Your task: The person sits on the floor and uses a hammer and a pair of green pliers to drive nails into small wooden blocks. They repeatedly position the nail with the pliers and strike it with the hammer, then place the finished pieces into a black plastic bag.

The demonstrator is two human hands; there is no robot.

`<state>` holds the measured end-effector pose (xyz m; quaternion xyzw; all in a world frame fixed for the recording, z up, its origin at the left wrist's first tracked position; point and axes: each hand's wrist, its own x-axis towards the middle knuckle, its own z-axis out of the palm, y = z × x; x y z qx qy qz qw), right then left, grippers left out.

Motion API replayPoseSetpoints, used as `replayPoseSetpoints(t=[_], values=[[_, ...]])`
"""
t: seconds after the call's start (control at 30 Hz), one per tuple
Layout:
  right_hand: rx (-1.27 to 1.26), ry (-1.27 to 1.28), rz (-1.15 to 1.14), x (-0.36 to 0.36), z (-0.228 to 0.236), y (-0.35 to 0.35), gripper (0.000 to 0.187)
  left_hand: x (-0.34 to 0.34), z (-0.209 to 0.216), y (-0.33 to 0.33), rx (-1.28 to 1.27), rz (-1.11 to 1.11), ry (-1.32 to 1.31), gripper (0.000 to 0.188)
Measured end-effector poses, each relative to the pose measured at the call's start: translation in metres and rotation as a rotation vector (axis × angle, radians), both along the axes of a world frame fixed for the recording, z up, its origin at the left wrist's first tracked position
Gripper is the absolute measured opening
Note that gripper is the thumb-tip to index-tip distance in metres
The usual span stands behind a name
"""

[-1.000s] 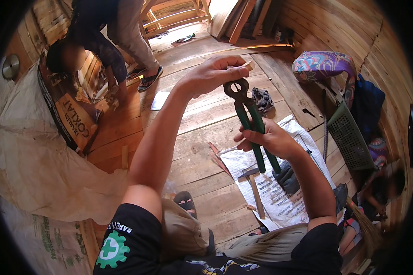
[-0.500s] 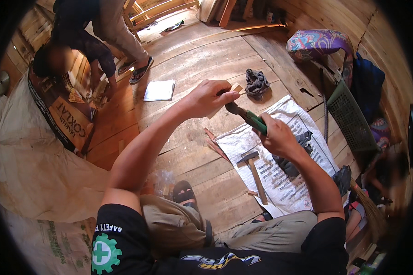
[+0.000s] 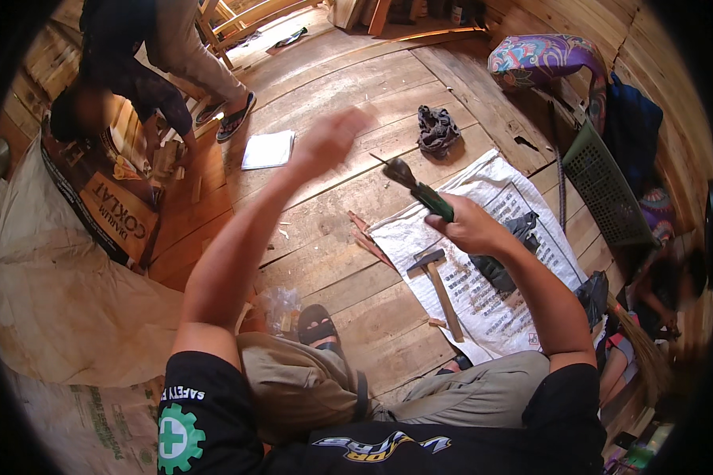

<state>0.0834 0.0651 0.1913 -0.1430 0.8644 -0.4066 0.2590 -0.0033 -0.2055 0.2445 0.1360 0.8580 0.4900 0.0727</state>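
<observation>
My right hand [image 3: 469, 226] grips the green handles of a pair of pincers [image 3: 420, 188], whose dark jaws point up and to the left. My left hand [image 3: 329, 142] is raised over the plank floor, blurred by motion, and I see nothing in it. Below the right hand a hammer [image 3: 436, 281] with a wooden handle lies on a white woven sack [image 3: 495, 297] spread on the floor. Thin wood slivers [image 3: 366, 237] lie at the sack's left edge.
Another person [image 3: 146, 59] bends over at the far left beside a brown printed sack [image 3: 107, 206]. A white paper [image 3: 268, 149] and a dark rag [image 3: 437, 128] lie on the floor. A green basket [image 3: 606, 186] stands at the right. A plastic bag [image 3: 277, 305] sits by my sandal.
My left hand has let go of the small wood piece at the pincer jaws and swung away to the left. The pincers have lowered and tilted.
</observation>
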Motion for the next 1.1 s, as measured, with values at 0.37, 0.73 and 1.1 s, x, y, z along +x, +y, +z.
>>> replayPoseSetpoints(t=[0.37, 0.73, 1.1], values=[[0.317, 0.182, -0.233, -0.004, -0.049, 0.030, 0.033, -0.008, -0.100, -0.038, -0.404, -0.093, -0.308, 0.035], [0.607, 0.281, 0.083, 0.005, -0.069, 0.034, 0.022, 0.031, -0.192, -0.040, -0.655, -0.392, -0.209, 0.050], [0.346, 0.047, 0.170, 0.010, -0.101, 0.018, 0.022, 0.039, -0.161, 0.016, -0.357, -0.536, -0.210, 0.025]])
